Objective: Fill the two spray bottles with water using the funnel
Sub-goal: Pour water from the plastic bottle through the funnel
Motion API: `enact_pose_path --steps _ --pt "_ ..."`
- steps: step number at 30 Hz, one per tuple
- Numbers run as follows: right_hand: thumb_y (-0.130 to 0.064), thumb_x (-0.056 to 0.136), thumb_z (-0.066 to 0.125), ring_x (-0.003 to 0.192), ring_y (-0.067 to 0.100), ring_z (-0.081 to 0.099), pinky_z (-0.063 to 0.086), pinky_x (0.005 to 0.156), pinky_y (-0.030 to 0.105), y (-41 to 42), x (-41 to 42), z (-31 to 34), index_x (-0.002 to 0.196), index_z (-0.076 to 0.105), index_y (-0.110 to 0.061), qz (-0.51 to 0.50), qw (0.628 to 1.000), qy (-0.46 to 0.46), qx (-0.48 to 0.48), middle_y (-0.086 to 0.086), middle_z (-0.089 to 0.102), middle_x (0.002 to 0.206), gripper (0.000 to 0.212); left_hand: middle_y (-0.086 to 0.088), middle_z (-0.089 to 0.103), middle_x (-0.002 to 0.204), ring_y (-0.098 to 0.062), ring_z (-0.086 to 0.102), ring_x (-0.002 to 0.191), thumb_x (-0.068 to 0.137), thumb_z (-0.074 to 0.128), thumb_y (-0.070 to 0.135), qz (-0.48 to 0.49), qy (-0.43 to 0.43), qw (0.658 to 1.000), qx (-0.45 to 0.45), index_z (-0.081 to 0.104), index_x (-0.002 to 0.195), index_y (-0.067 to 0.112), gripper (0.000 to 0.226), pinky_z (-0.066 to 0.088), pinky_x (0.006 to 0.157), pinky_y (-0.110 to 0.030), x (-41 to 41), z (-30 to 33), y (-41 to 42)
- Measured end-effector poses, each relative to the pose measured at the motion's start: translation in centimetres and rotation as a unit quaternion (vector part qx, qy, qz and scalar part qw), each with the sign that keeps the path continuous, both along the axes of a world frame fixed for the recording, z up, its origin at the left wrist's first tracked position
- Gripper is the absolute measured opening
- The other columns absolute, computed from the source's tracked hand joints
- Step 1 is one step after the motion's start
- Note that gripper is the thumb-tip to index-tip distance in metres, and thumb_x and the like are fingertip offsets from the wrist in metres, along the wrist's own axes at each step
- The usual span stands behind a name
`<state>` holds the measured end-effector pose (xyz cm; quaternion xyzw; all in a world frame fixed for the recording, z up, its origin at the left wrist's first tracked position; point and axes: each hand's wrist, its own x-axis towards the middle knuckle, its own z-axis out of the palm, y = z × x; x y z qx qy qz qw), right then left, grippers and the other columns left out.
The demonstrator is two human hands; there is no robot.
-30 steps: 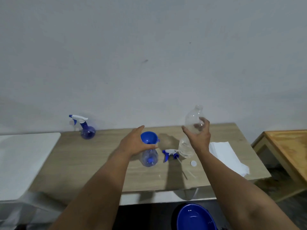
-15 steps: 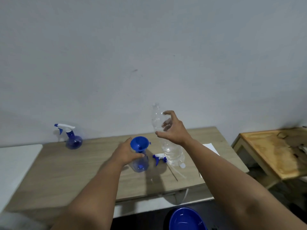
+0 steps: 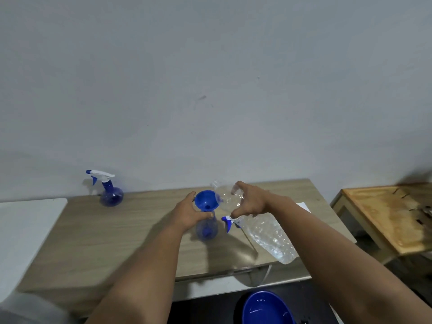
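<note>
A blue funnel [image 3: 206, 201] sits in the neck of an open blue spray bottle [image 3: 206, 230] at the middle of the wooden table [image 3: 98, 239]. My left hand [image 3: 189, 212] grips that bottle at its neck. My right hand [image 3: 248, 200] holds a clear plastic water bottle [image 3: 266, 235], tipped over with its mouth at the funnel's rim and its base toward me. The removed spray head [image 3: 228, 222] lies just right of the open bottle. A second blue spray bottle [image 3: 109, 191], with its white trigger head on, stands at the back left by the wall.
White paper [image 3: 304, 206] lies at the table's right, mostly behind my right arm. A second wooden table [image 3: 383, 216] stands to the right, a white surface [image 3: 25, 230] to the left. A blue bowl [image 3: 266, 308] sits low in front.
My right hand has tipped the water bottle from upright down to the funnel. My left hand has stayed on the open spray bottle.
</note>
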<state>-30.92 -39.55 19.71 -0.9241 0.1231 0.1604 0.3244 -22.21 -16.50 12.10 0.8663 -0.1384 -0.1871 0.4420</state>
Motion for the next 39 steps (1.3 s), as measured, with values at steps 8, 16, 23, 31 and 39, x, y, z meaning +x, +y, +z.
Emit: enact_pose_path --steps 8,16,23,31,39 --pt "-0.031 0.071 0.088 0.059 0.019 0.064 0.056 0.051 0.028 0.6 -0.3 -0.2 0.125 0.045 -0.028 -0.01 0.997 0.074 -0.022 0.003 0.067 0.077 0.069 0.018 0.071 0.103 -0.006 0.067 0.096 0.05 0.093 0.043 -0.02 -0.003 0.999 -0.039 0.062 0.108 0.039 0.066 0.056 0.092 -0.038 0.7 -0.4 -0.6" --pt "-0.031 0.07 0.089 0.061 0.019 0.066 0.059 0.055 0.032 1.0 0.3 -0.5 0.127 0.046 -0.025 0.001 0.994 0.101 -0.036 0.005 0.068 0.082 0.072 0.019 0.072 0.1 -0.006 0.069 0.093 0.046 0.092 0.05 -0.025 -0.014 0.999 -0.043 0.06 0.109 0.042 0.071 0.058 0.09 -0.039 0.9 -0.4 -0.5" --pt "-0.031 0.07 0.091 0.068 0.021 0.071 0.061 0.055 0.032 1.4 0.9 0.3 0.129 0.047 -0.021 0.011 0.991 0.122 -0.051 0.007 0.07 0.089 0.074 0.021 0.071 0.099 -0.006 0.069 0.092 0.047 0.09 0.052 -0.025 -0.03 0.999 -0.027 0.06 0.112 0.041 0.073 0.058 0.088 -0.039 1.0 -0.2 -0.2" --pt "-0.03 0.07 0.092 0.076 0.021 0.07 0.067 0.075 0.051 2.1 1.1 1.4 0.136 0.048 -0.014 0.022 0.988 0.135 -0.07 -0.005 0.059 0.098 0.08 0.021 0.071 0.099 -0.006 0.069 0.092 0.047 0.089 0.054 -0.027 -0.033 0.999 -0.023 0.058 0.111 0.043 0.072 0.058 0.087 -0.04 1.2 -0.3 -0.1" --pt "-0.028 0.077 0.09 0.074 0.009 0.063 0.063 0.061 0.038 2.7 0.6 2.5 0.142 0.047 -0.012 0.02 0.985 0.149 -0.081 -0.016 0.05 0.093 0.08 0.023 0.069 0.105 -0.006 0.068 0.096 0.046 0.087 0.058 -0.02 -0.031 0.999 -0.008 0.054 0.12 0.048 0.082 0.058 0.088 -0.039 1.1 -0.3 -0.1"
